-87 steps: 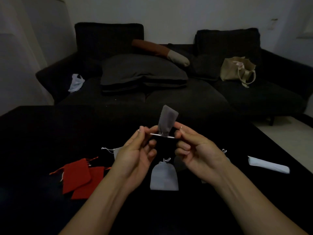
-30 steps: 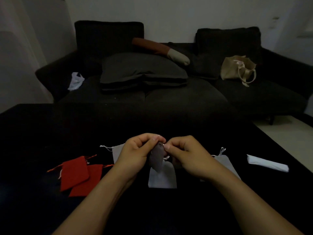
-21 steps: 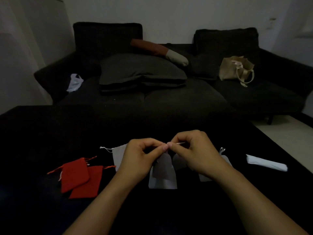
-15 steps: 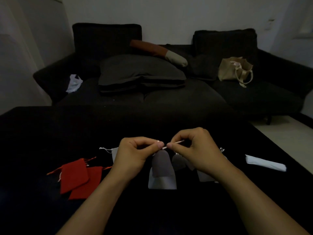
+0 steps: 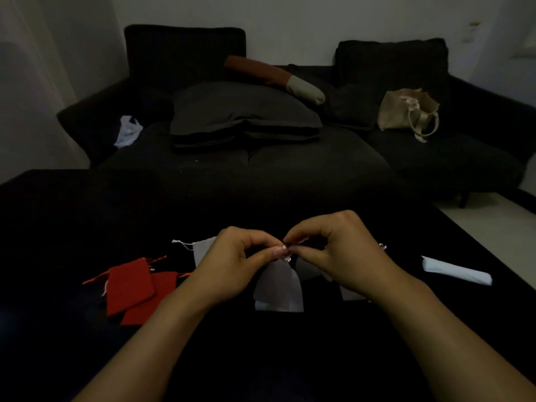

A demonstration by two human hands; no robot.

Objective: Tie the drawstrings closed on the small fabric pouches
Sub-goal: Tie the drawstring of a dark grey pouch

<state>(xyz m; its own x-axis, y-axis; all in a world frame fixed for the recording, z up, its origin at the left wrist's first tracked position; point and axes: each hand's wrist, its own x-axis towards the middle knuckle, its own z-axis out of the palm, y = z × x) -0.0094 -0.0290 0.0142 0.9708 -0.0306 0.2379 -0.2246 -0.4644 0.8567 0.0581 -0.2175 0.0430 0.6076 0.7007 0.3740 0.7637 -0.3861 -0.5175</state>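
A dim room with a dark sofa (image 5: 290, 158) sits behind a black table (image 5: 87, 213). Above the table, the left hand (image 5: 232, 265) and right hand (image 5: 339, 253) meet fingertip to fingertip, each pinching the drawstring (image 5: 285, 250) at the gathered neck of a grey pouch (image 5: 278, 282), which hangs below them over another grey pouch (image 5: 278, 306) lying flat. Two red pouches (image 5: 130, 285) overlap at the left; a white roll (image 5: 455, 271) lies at the right

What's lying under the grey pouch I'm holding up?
Under the held grey pouch, another pale pouch lies flat on the black table; only its bottom edge shows. Both hands, left and right, pinch the drawstring.
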